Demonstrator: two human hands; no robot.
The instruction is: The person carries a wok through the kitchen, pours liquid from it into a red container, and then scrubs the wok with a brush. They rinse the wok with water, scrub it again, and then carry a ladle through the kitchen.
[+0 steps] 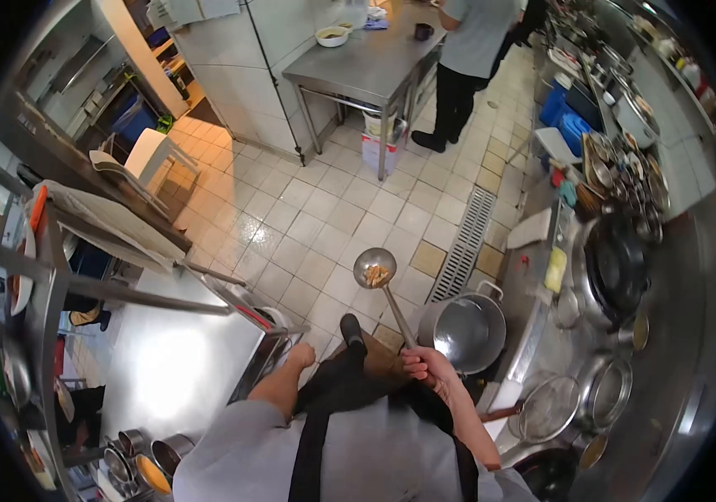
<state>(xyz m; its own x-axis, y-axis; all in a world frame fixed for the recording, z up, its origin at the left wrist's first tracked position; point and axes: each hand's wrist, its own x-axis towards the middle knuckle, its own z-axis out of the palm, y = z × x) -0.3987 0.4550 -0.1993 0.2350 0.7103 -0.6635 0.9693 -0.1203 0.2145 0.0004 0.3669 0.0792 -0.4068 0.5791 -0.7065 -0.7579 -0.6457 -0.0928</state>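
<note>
My right hand [429, 368] is wrapped round the handle of a metal ladle [399, 316], held out in front of me over the floor. In the ladle's bowl lies some brownish, chunky food [377, 274]. Just right of that hand stands a large metal pot [463, 333] with a shiny inside. My left hand [301, 356] hangs by my side near the corner of a steel table, its fingers curled in, and no object shows in it.
A steel counter [534, 309] with strainers [549, 407] and dark woks [617, 259] runs along my right. The steel table [166, 351] is at my left, with pots [170, 452]. A floor drain grate [465, 243] lies ahead; a person [471, 58] stands by another table [366, 63].
</note>
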